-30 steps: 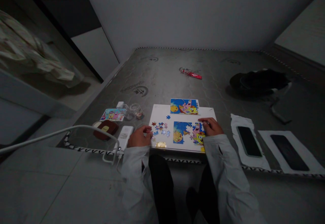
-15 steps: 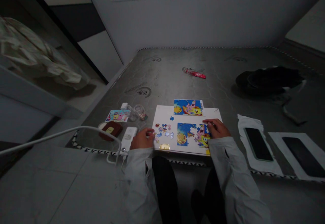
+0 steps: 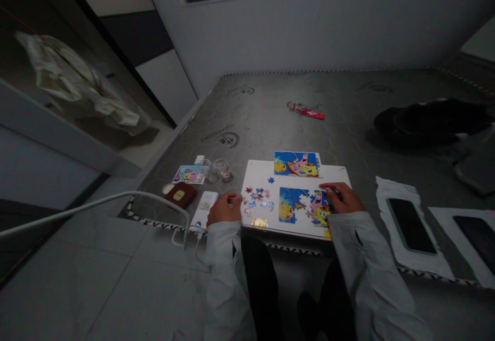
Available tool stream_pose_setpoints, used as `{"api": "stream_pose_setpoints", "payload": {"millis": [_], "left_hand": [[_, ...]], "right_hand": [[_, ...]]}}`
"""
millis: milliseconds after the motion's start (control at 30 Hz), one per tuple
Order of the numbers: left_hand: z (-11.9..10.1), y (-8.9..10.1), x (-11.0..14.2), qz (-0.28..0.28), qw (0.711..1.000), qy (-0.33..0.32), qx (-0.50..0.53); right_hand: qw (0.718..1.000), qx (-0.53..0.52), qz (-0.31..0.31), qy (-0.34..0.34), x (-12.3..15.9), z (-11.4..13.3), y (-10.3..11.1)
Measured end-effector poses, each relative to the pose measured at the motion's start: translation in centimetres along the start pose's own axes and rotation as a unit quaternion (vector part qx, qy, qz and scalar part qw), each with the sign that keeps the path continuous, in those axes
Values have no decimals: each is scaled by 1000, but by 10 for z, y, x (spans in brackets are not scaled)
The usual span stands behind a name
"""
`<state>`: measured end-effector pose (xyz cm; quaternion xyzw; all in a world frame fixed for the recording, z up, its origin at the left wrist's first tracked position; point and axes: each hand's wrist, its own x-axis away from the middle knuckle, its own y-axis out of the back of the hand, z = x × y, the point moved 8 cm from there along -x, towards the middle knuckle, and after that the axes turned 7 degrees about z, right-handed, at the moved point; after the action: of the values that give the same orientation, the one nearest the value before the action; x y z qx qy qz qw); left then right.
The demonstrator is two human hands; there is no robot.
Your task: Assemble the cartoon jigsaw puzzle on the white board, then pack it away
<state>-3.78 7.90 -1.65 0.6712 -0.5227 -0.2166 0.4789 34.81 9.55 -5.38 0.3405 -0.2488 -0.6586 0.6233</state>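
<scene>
My left hand is at the left edge of a white box, fingers curled with thumb and forefinger together; whatever sits in the pinch is too small to make out. Beside those fingertips, several loose jigsaw pieces are scattered on the box. My right hand rests at the upper right of a partly assembled cartoon jigsaw puzzle, its forefinger stretched out and other fingers loosely bent. Gaps show in the puzzle's middle. Behind it lies a picture card with the same cartoon scene, near one lone blue piece.
Left of the box are a white power bank with a cable, a brown case, a colourful card and a clear container. A phone lies right. Farther back are a red packet and a black bag.
The whole view has shifted, so the scene sits farther right in the picture. Both hands keep nearly the same places by the box, and the puzzle looks unchanged.
</scene>
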Motion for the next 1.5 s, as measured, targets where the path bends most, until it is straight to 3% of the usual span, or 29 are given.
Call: {"api": "stream_pose_setpoints", "payload": {"millis": [267, 433, 533, 600, 733, 933, 1333, 1500], "left_hand": [[-6, -3, 1, 31, 999, 18, 26], [-14, 4, 7, 18, 999, 18, 35], [-23, 3, 6, -7, 999, -15, 43], [-33, -4, 4, -13, 997, -61, 46], [-58, -31, 2, 28, 985, -164, 41], [-70, -53, 3, 47, 981, -190, 19], [-80, -50, 2, 76, 977, -200, 1], [-81, -47, 4, 60, 978, -196, 22]], "right_hand": [[1000, 17, 11, -20, -3, 0, 0], [1000, 12, -19, -21, -1, 4, 2], [999, 1, -25, -20, 0, 6, 2], [999, -2, -27, -25, 0, 5, 2], [999, 0, -27, -28, 0, 6, 3], [999, 3, -20, -30, 0, 8, 4], [999, -7, -20, -23, -1, 9, 5], [999, -14, -11, -27, -1, 8, 4]]}}
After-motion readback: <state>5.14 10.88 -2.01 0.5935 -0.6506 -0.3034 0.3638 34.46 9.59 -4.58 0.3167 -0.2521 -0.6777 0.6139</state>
